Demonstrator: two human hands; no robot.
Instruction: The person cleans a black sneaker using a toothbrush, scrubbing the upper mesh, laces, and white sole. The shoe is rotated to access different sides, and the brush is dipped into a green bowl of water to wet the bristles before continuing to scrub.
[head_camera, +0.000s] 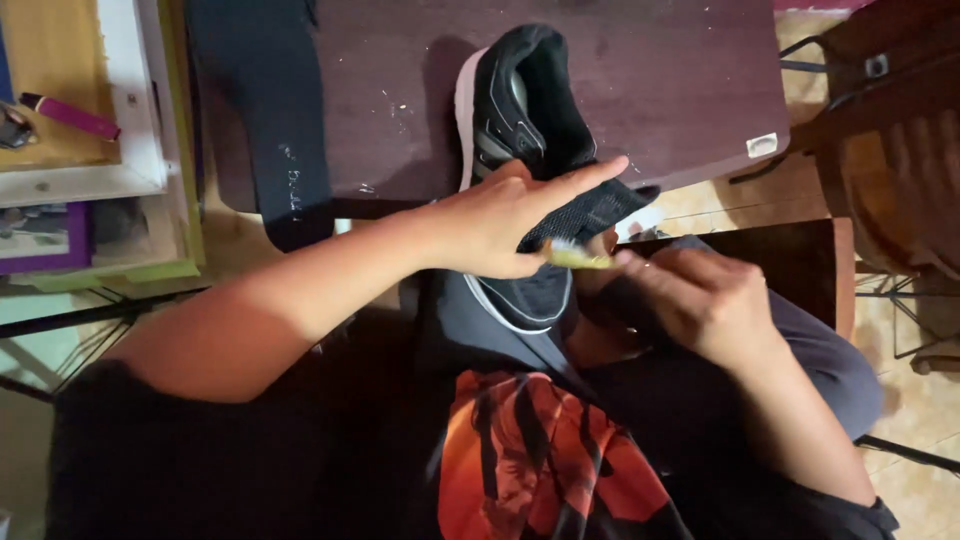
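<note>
A black sports shoe (525, 120) with a white sole edge lies half on the dark purple table (680, 80), its toe hanging over the front edge toward my lap. My left hand (500, 220) presses on the shoe's mesh toe, thumb underneath and fingers stretched out flat. My right hand (700, 295) is closed around a small brush with a yellow-green handle (580, 258), whose bristle end touches the toe just under my left fingers.
A dark insole (265, 120) lies on the table's left part, overhanging the edge. At the far left is a white-framed board (130, 120) with a pink pen (70, 115). A wooden chair (890, 150) stands at the right. An orange and black cloth (530, 460) covers my lap.
</note>
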